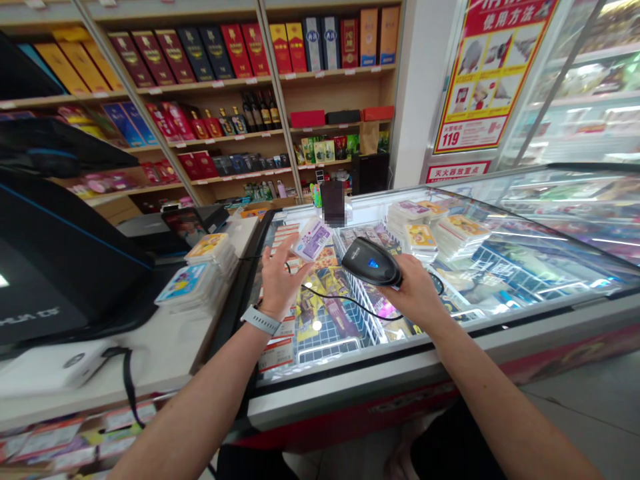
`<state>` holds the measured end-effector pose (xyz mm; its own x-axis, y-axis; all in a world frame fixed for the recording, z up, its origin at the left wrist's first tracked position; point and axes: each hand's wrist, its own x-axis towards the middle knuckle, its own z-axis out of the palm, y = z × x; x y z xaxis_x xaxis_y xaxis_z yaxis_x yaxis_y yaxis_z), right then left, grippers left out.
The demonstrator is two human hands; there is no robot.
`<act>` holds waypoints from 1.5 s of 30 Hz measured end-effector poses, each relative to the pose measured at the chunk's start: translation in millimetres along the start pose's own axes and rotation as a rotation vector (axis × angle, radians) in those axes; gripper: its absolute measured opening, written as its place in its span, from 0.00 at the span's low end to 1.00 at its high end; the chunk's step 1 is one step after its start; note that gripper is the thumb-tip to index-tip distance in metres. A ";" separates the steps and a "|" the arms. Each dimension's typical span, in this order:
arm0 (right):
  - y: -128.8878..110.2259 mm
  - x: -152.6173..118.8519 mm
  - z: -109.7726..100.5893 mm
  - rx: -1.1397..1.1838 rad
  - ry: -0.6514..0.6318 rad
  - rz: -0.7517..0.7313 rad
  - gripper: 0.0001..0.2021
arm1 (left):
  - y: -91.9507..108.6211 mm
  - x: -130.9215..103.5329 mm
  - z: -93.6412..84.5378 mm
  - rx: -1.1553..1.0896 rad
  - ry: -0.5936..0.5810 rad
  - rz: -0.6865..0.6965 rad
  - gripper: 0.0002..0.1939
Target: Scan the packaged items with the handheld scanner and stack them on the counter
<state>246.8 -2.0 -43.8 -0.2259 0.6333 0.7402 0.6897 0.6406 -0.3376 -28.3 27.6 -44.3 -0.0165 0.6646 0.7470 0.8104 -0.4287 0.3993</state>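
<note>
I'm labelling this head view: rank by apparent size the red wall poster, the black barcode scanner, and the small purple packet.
1. red wall poster, clearly largest
2. barcode scanner, in the right hand
3. purple packet, at the left hand fingertips

Scanner and packet look close; the poster is farther away.

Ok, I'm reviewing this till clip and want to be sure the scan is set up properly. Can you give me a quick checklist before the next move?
1. Right hand grips the barcode scanner: ok.
2. Left hand holds the small packet at its fingertips: ok.
3. Scanner's blue light is on: ok.
4. Scanner nose points toward the packet: ok, roughly; the exact aim cannot be told.
5. Packet's barcode faces the scanner: cannot tell, the print is blurred.
6. Scanner cable hangs free over the freezer lid, with no visible snag: ok.
</note>
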 end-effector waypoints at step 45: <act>0.4 -1.1 2.0 -0.001 0.062 -0.016 0.06 | -21.6 -7.8 -71.8 0.851 -0.567 0.246 0.23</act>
<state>246.0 -1.6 -45.9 -0.1936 0.5950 0.7800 0.6873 0.6496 -0.3250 -87.7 -12.3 -20.6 0.3028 0.9010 0.3107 0.9020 -0.1656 -0.3987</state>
